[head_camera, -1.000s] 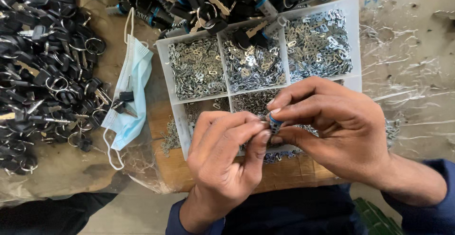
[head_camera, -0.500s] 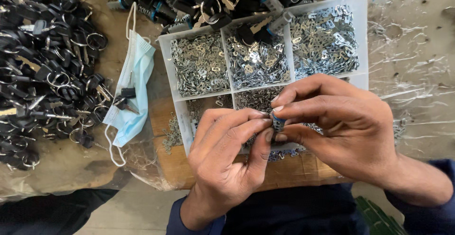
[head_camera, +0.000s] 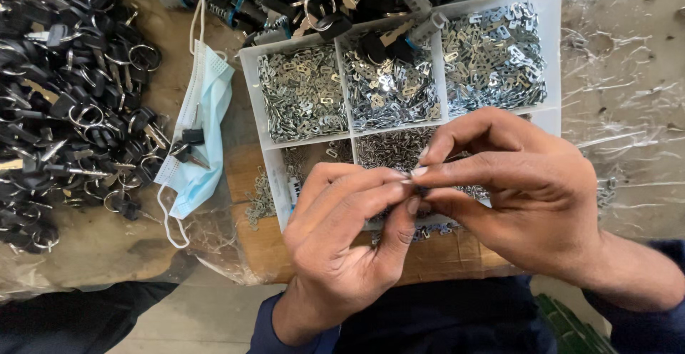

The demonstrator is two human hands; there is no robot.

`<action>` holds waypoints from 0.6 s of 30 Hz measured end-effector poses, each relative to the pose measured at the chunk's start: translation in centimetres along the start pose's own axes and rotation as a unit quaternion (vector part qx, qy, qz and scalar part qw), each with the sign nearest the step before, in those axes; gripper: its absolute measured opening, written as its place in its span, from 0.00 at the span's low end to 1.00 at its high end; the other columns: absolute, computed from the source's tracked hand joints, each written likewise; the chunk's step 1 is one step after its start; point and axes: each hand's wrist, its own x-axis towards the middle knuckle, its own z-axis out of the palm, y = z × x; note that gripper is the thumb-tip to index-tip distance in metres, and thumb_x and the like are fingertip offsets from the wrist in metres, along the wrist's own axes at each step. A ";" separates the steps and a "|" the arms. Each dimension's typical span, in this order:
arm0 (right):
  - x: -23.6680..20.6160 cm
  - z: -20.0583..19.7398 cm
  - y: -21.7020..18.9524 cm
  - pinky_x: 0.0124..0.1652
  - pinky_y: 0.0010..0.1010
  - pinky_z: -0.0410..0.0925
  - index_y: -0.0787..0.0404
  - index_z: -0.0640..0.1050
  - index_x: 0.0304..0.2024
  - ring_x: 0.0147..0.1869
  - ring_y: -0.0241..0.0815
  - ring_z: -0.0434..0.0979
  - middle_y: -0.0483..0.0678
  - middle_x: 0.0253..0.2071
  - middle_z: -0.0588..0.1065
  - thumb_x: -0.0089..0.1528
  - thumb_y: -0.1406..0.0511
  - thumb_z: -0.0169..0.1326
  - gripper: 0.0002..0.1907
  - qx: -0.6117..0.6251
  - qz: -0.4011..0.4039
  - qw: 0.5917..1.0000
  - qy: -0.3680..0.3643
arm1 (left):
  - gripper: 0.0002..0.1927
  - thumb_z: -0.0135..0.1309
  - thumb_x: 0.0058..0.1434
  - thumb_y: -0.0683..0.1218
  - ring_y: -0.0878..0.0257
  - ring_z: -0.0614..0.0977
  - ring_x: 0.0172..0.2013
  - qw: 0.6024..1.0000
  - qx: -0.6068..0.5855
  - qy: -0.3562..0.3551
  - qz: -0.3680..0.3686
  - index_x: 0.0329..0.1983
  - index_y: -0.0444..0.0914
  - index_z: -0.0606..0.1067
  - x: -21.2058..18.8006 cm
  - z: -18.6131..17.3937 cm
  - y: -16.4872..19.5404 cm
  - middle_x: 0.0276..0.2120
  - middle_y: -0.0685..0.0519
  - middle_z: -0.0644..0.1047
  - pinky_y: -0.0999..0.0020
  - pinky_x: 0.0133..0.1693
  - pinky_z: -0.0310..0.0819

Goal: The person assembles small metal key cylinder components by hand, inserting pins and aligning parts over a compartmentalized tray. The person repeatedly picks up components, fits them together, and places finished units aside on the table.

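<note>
Two hands meet over the near edge of one white plastic compartment tray (head_camera: 549,54). The left hand (head_camera: 346,243) and the right hand (head_camera: 524,190) press their fingertips together on something very small between them; what it is cannot be told, since the fingers cover it. The tray shows three far compartments heaped with small flat stamped metal pieces (head_camera: 303,93), silvery and thin, and near compartments holding finer metal bits, mostly hidden under the hands. It sits on a wooden board (head_camera: 442,254) laid over crinkled clear plastic sheeting (head_camera: 628,104). One pale blue pleated face mask (head_camera: 203,122) with white ear loops lies just left of the tray, a small dark key resting on it. Farther left spreads a large pile of black-headed keys on metal rings (head_camera: 61,104), and more keys crowd the far edge, some spilling onto the tray.
</note>
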 end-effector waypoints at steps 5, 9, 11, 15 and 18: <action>-0.1 0.1 -0.1 0.45 0.21 0.78 0.58 0.84 0.41 0.47 0.32 0.83 0.47 0.48 0.76 0.57 0.74 0.65 0.11 -0.027 -0.008 1.000 -0.013 | 0.11 0.69 0.59 0.37 0.58 0.82 0.40 1.000 0.010 -0.002 0.012 0.41 0.35 0.78 -0.2 -0.1 -0.2 0.41 0.51 0.82 0.71 0.41 0.78; 0.1 0.0 -0.2 0.44 0.21 0.77 0.59 0.84 0.41 0.47 0.32 0.83 0.48 0.48 0.76 0.57 0.74 0.66 0.11 -0.045 -0.020 0.999 -0.018 | 0.11 0.68 0.60 0.38 0.58 0.82 0.41 1.000 0.004 0.001 0.005 0.42 0.37 0.78 0.1 -0.3 -0.1 0.41 0.52 0.82 0.71 0.41 0.78; 0.2 -0.2 -0.2 0.46 0.23 0.79 0.63 0.83 0.43 0.49 0.35 0.83 0.50 0.50 0.76 0.57 0.75 0.65 0.12 0.004 0.010 1.000 0.004 | 0.11 0.67 0.60 0.38 0.57 0.81 0.42 0.998 0.062 0.008 0.011 0.43 0.37 0.78 0.5 -0.1 0.1 0.41 0.53 0.82 0.68 0.43 0.76; 0.3 -0.3 -0.2 0.47 0.24 0.80 0.68 0.81 0.42 0.51 0.40 0.80 0.55 0.51 0.75 0.53 0.76 0.65 0.14 -0.009 0.029 0.999 0.039 | 0.12 0.67 0.54 0.40 0.52 0.76 0.39 0.979 0.204 -0.017 0.027 0.42 0.38 0.80 1.3 0.8 0.5 0.38 0.53 0.80 0.59 0.42 0.67; 0.3 -0.2 -0.1 0.47 0.21 0.82 0.67 0.81 0.46 0.51 0.37 0.84 0.55 0.56 0.75 0.59 0.77 0.64 0.13 0.014 0.033 0.998 0.048 | 0.10 0.67 0.58 0.40 0.53 0.77 0.39 0.983 0.182 -0.020 0.006 0.42 0.39 0.79 1.5 0.7 0.7 0.38 0.53 0.80 0.59 0.43 0.68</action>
